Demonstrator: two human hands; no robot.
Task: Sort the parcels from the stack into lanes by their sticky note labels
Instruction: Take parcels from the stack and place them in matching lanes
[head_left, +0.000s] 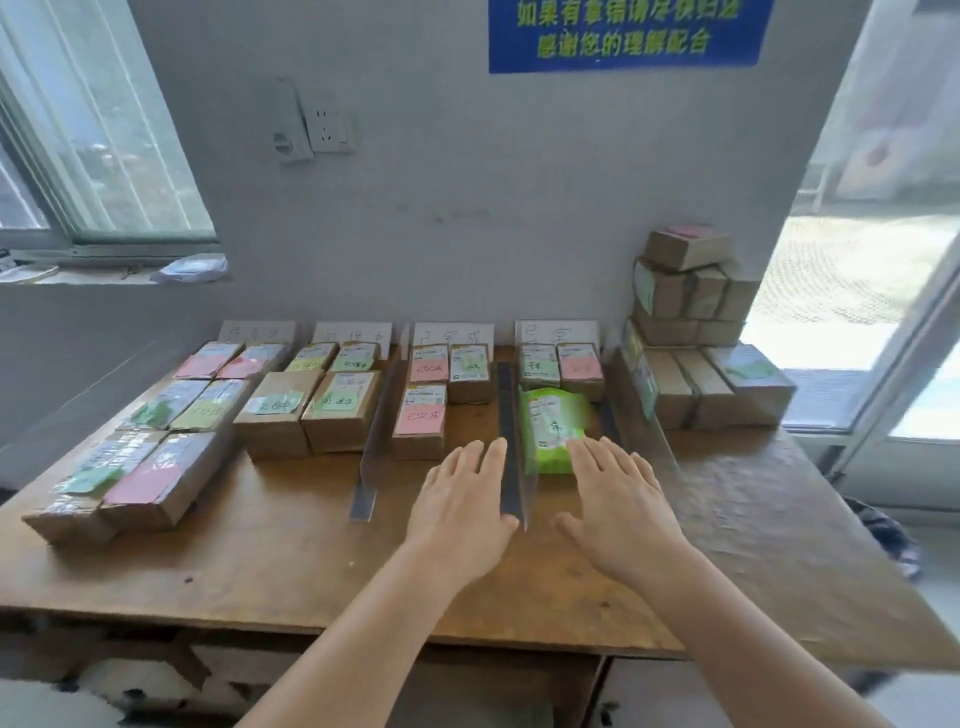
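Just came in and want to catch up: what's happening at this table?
A person is sorting parcels into lanes split by clear dividers on a wooden table. Both hands are open and hold nothing: the left hand hovers over the third lane, the right hand by the green parcel in the fourth lane. Many boxes already lie in the lanes; a stack of unsorted parcels waits at the far right.

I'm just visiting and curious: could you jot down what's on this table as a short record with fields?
Surface: wooden table against a wall
Lanes: four, split by clear dividers, paper signs at the back
Sorted parcels: brown boxes with pink or green sticky notes
Odd one: green bag parcel in the rightmost lane
Unsorted stack: boxes piled at the far right
Left hand: flat, fingers straight, holding nothing
Right hand: flat, fingertips by the green bag
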